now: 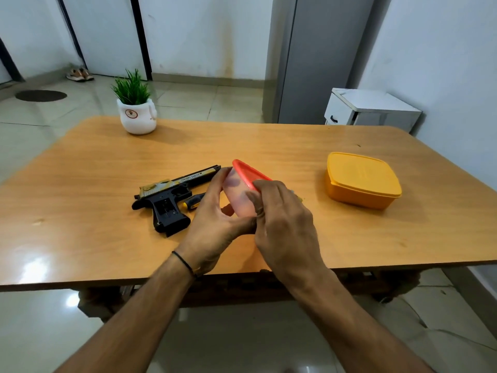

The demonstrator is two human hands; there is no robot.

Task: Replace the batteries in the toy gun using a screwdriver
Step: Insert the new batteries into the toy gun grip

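I have both hands on a small translucent pink plastic tub [239,196] with a red lid [248,175], held tilted just to the right of the black-and-gold plastic toy gun [166,200]. My left hand [215,227] wraps round the tub's body, and my right hand [285,224] curls over the lid's near edge, as if to pry it up; the lid looks seated for now. The toy gun lies flat on its side on the wooden table [80,211], barrel pointing away and to the right. A screwdriver with a black-and-yellow handle [192,201] rests touching the gun's right side, by the grip, with nobody holding it. Well to the right of the gun sits a closed yellow plastic box [363,181]; far behind the gun stands a green plant in a white pot [137,114]. The grip seems to show an open recess, though I cannot be sure. I judge the swap unfinished: the batteries are probably in this tub, and fitting them and screwing the cover down remain.
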